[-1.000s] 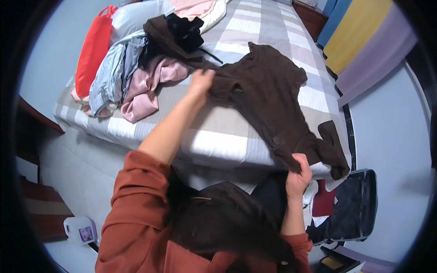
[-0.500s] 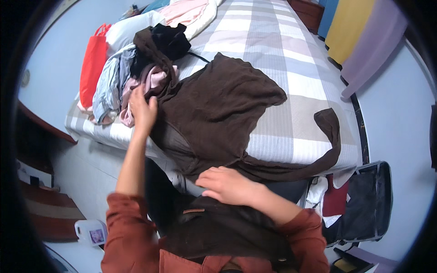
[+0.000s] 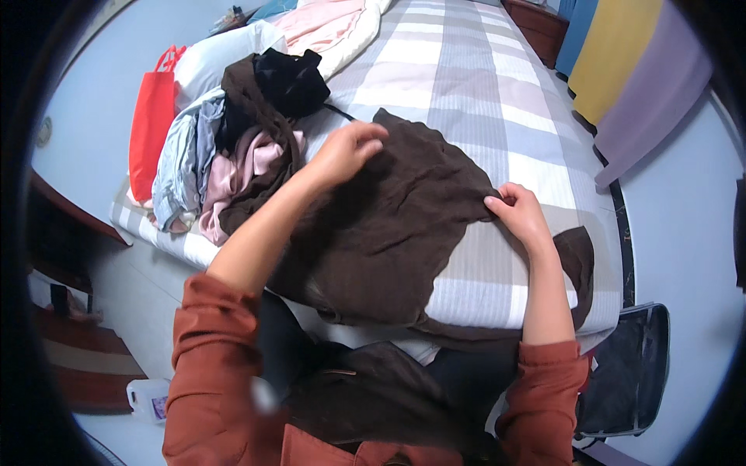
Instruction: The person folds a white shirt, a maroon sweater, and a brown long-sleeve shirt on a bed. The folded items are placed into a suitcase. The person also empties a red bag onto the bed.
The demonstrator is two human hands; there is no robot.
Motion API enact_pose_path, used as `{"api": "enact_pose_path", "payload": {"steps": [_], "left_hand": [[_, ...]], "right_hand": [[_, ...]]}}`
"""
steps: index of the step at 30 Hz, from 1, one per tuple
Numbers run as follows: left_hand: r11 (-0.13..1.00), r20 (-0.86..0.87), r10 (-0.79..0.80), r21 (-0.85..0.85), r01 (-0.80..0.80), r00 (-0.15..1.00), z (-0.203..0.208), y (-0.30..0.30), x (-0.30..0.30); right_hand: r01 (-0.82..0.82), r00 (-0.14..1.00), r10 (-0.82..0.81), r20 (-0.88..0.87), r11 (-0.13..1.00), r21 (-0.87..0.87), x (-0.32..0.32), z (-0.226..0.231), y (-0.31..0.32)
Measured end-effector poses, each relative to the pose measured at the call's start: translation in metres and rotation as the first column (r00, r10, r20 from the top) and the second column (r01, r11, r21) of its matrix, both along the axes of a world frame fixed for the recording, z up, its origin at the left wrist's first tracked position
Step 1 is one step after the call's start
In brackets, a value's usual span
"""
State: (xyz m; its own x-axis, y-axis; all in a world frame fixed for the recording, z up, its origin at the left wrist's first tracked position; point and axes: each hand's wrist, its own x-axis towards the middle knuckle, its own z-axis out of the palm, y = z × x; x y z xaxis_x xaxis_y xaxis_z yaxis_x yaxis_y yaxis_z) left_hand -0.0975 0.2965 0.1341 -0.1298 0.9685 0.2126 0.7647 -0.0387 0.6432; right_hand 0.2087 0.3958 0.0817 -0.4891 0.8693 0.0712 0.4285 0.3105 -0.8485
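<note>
A dark brown garment (image 3: pixel 381 241) with long strap-like strips lies spread over the front of the bed. At its right corner, the thumb and fingers of my right hand (image 3: pixel 521 213) pinch the cloth edge. My left hand (image 3: pixel 348 154) is over the garment's upper left part, fingers loosely bent and apart, with nothing visible in them. One brown strip runs left over a heap of clothes; another hangs near my right forearm, partly hidden by it. In the heap are a black garment (image 3: pixel 291 81), a pink garment (image 3: pixel 252 159) and a light blue garment (image 3: pixel 177 175).
A red bag (image 3: pixel 151 128) and a white bag (image 3: pixel 225 58) stand behind the heap on the checked bed (image 3: pixel 466 78). An opened black suitcase (image 3: pixel 625 380) is at the lower right. Yellow and purple curtains (image 3: pixel 653 93) hang at right; a white jug (image 3: pixel 148 400) stands at lower left.
My left hand has moved from the pink garment rightward, over the brown one. My right hand has gone up and right from my lap and taken the garment's right corner.
</note>
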Motion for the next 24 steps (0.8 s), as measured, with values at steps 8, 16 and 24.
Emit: {"api": "enact_pose_path", "payload": {"steps": [8, 16, 24], "left_hand": [[0.916, -0.227, 0.221, -0.284, -0.282, 0.949, -0.054, 0.139, -0.084], [0.854, -0.165, 0.503, 0.242, -0.46, 0.848, -0.043, 0.184, -0.079], [0.937, -0.503, 0.333, 0.084, -0.338, 0.798, -0.085, 0.182, -0.073]], "right_hand": [[-0.216, 0.891, 0.094, -0.444, 0.948, -0.232, -0.003, 0.016, 0.005], [0.218, 0.976, -0.218, -0.019, 0.963, 0.157, 0.011, 0.005, 0.026], [0.212, 0.861, -0.393, 0.322, 0.854, 0.475, -0.002, -0.013, 0.023]]}}
